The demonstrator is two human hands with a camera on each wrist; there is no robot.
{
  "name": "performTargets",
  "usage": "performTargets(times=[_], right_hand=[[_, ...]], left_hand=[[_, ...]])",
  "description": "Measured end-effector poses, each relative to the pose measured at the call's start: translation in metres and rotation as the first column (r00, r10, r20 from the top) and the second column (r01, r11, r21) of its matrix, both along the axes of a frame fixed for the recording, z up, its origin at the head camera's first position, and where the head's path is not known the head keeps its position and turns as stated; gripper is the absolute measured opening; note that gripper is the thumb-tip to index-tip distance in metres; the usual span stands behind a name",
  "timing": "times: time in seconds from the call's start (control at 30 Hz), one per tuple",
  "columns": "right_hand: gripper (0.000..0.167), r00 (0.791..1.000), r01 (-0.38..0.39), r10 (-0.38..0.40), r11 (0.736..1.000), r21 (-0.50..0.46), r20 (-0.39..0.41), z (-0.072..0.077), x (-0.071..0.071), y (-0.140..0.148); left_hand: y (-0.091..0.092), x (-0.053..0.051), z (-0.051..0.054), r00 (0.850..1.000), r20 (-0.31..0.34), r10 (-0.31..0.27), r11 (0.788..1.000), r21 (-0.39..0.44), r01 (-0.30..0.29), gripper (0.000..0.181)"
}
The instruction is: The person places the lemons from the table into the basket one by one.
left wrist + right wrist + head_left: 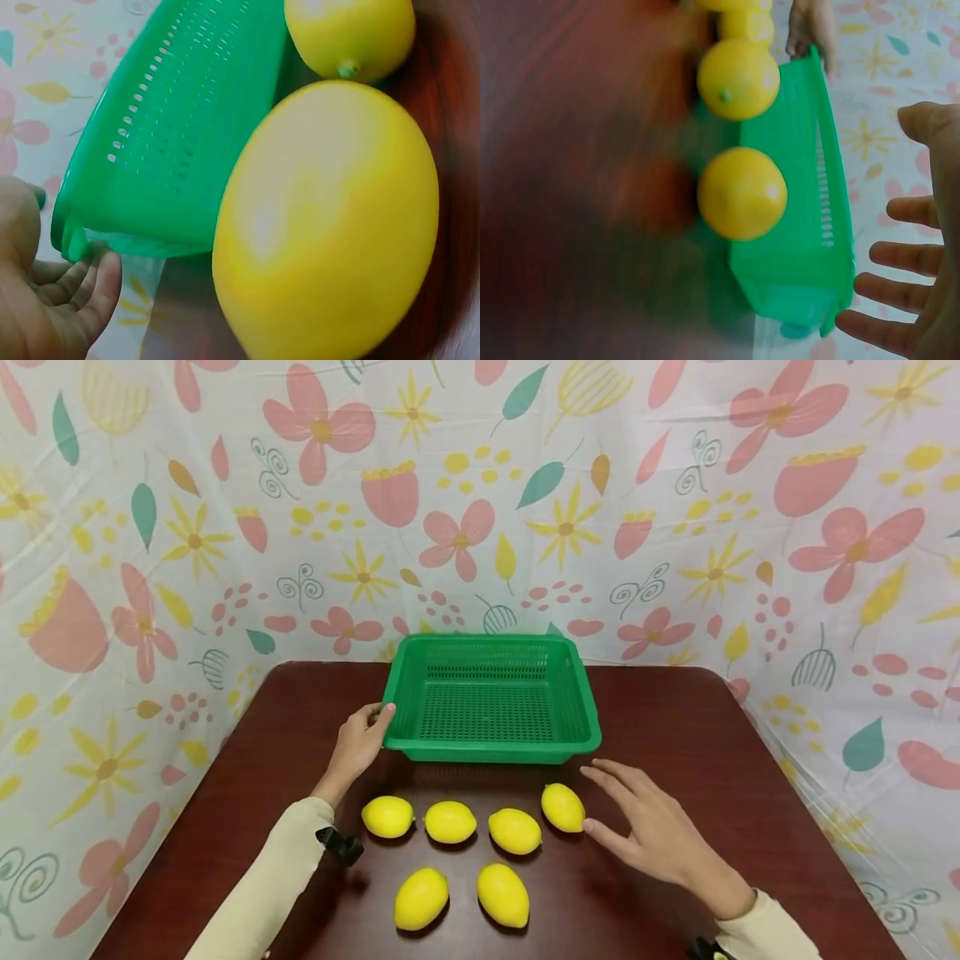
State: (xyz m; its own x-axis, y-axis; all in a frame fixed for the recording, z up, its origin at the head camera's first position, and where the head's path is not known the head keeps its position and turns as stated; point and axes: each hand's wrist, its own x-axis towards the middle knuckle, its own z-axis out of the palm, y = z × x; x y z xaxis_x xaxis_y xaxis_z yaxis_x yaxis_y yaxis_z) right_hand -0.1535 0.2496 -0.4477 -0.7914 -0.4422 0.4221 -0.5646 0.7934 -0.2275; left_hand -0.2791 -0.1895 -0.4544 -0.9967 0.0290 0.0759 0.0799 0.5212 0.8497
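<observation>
A green perforated basket stands at the back of the dark red table. At its left rim my left hand grips the edge, thumb on top; in the left wrist view the fingers curl under the rim of the basket. My right hand is held off the basket's front right corner with fingers spread, holding nothing. Beside its thumb lies a lemon. Three more lemons, the left one nearest my left wrist, line up before the basket. Two lemons lie closer to the front.
The dark table has rounded back corners. Behind and on both sides hangs a white cloth printed with flowers and leaves. A black strap with a small device sits at my left wrist.
</observation>
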Motion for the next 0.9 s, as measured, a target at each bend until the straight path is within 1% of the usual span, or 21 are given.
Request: performTargets(times=[0.1, 0.2, 0.27, 0.33, 0.4, 0.53, 0.73, 0.83, 0.9], right_hand=[[0.065, 1.0, -0.009, 0.009, 1.0, -0.01, 0.009, -0.008, 0.002, -0.009], [0.064, 1.0, -0.004, 0.004, 1.0, -0.021, 0.019, -0.016, 0.002, -0.014], [0.065, 1.0, 0.006, -0.005, 1.0, -0.027, 0.025, -0.02, 0.0, -0.018], [0.066, 0.999, 0.017, -0.017, 1.0, -0.026, 0.033, -0.024, -0.002, -0.021], [0.069, 0.999, 0.03, -0.03, 0.999, -0.02, 0.04, -0.027, -0.005, -0.024], [0.071, 0.996, 0.054, -0.054, 0.999, 0.0, 0.064, -0.031, -0.01, -0.029], [0.068, 0.989, 0.087, -0.088, 0.996, 0.016, 0.119, -0.038, -0.018, -0.034], [0.068, 0.986, 0.103, -0.106, 0.994, 0.031, 0.129, -0.039, -0.021, -0.035], [0.068, 0.984, 0.113, -0.118, 0.993, 0.043, 0.13, -0.041, -0.022, -0.036]], left_hand=[[0.0, -0.001, -0.002, 1.0, 0.026, 0.008, 0.998, 0.068, -0.009, 0.059], [0.0, -0.003, -0.002, 0.998, 0.065, 0.021, 0.989, 0.146, -0.03, 0.052], [0.0, -0.005, -0.001, 0.994, 0.102, 0.024, 0.979, 0.2, -0.045, 0.051], [0.0, -0.007, 0.001, 0.99, 0.141, 0.029, 0.969, 0.238, -0.062, 0.051], [0.0, -0.008, 0.002, 0.985, 0.171, 0.021, 0.96, 0.27, -0.067, 0.052], [-0.002, -0.009, 0.002, 0.976, 0.218, -0.006, 0.945, 0.319, -0.066, 0.054], [-0.004, -0.012, 0.002, 0.954, 0.298, -0.032, 0.918, 0.385, -0.089, 0.057], [-0.004, -0.012, 0.005, 0.947, 0.319, -0.034, 0.911, 0.399, -0.101, 0.058], [-0.005, -0.011, 0.007, 0.945, 0.325, -0.033, 0.911, 0.399, -0.105, 0.058]])
